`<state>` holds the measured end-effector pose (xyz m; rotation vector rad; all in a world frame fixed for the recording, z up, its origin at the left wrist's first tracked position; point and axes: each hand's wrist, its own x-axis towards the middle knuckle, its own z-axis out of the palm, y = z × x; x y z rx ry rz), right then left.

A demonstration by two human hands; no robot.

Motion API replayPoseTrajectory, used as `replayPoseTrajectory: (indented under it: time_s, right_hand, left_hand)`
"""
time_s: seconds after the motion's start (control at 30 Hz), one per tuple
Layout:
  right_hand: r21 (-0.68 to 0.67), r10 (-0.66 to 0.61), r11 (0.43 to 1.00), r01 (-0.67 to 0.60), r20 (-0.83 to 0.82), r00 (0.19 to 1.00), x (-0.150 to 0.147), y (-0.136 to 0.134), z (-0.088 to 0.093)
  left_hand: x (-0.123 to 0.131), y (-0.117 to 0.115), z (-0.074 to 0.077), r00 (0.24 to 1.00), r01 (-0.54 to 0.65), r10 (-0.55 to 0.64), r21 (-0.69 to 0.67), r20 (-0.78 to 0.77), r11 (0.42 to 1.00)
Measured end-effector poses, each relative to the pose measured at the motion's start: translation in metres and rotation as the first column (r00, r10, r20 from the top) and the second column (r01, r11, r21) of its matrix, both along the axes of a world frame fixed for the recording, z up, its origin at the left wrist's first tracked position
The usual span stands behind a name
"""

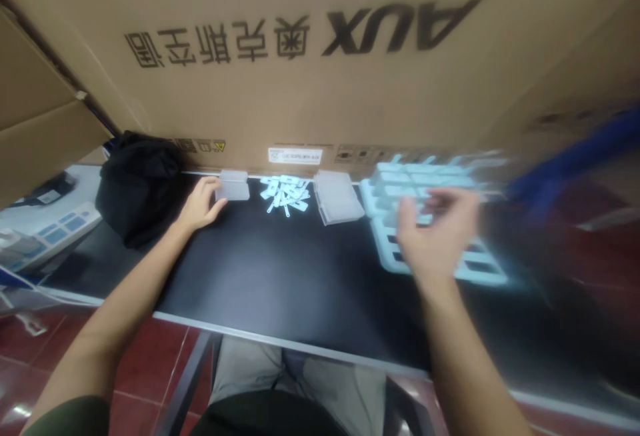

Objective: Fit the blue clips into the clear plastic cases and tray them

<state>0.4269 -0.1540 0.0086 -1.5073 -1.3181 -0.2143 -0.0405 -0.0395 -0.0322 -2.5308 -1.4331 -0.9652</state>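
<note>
My left hand (203, 204) is at the left end of a small translucent plastic box (236, 188), with thumb and fingers closed around its edge. Right of that box lies a loose pile of light blue zipper-pull-like tags (286, 193). A stack of larger translucent plastic cases (337, 197) sits between the pile and a pale blue plastic rack (393, 264). Above the rack hovers my right hand (440, 231), smeared by motion, thumb and fingers curved toward each other. Whether anything is between them cannot be made out.
A large cardboard box (320, 103) with upside-down print walls off the back of the black table (280, 269). Black cloth (140, 186) is bunched at the left, beside a white power strip (60, 233). A blurred blue bar (580, 156) rises at the right.
</note>
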Motion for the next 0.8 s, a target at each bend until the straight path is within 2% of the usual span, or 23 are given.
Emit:
replayPoseTrajectory:
  time_s: [0.07,0.13,0.17,0.27,0.33,0.43,0.67,0.8]
  right_hand:
    - [-0.002,-0.080,0.997,0.082,-0.193,0.978,0.028,0.000,-0.014]
    - [-0.100,-0.122,0.990,0.097,-0.278,0.953,0.046,0.000,-0.032]
    - [-0.185,-0.112,0.981,0.060,-0.287,0.951,0.052,0.001,-0.041]
    - [-0.433,-0.051,0.901,-0.019,-0.149,0.988,0.056,0.007,-0.062]
    - [-0.501,-0.053,0.864,0.052,0.012,0.998,0.054,0.013,-0.070]
    - [-0.531,-0.100,0.830,0.172,0.163,0.982,0.052,0.022,-0.073]
    - [-0.618,-0.138,0.697,0.365,0.384,0.913,0.042,0.026,-0.067]
    - [-0.620,-0.118,0.694,0.367,0.405,0.907,0.033,0.023,-0.066]
  left_hand:
    - [-0.011,0.002,-0.002,0.999,-0.033,0.031,-0.055,-0.039,0.998]
    - [-0.015,0.004,-0.005,0.996,-0.065,0.061,-0.083,-0.060,0.994]
    - [-0.016,0.006,-0.007,0.995,-0.076,0.070,-0.097,-0.069,0.992]
    - [-0.017,0.011,-0.010,0.994,-0.084,0.073,-0.131,-0.085,0.988]
    - [-0.018,0.013,-0.011,0.993,-0.087,0.075,-0.137,-0.089,0.987]
    - [-0.019,0.014,-0.011,0.992,-0.092,0.079,-0.136,-0.099,0.986]
    - [-0.016,0.015,-0.011,0.988,-0.114,0.093,-0.181,-0.121,0.977]
    - [-0.015,0.016,-0.013,0.988,-0.110,0.083,-0.210,-0.134,0.971]
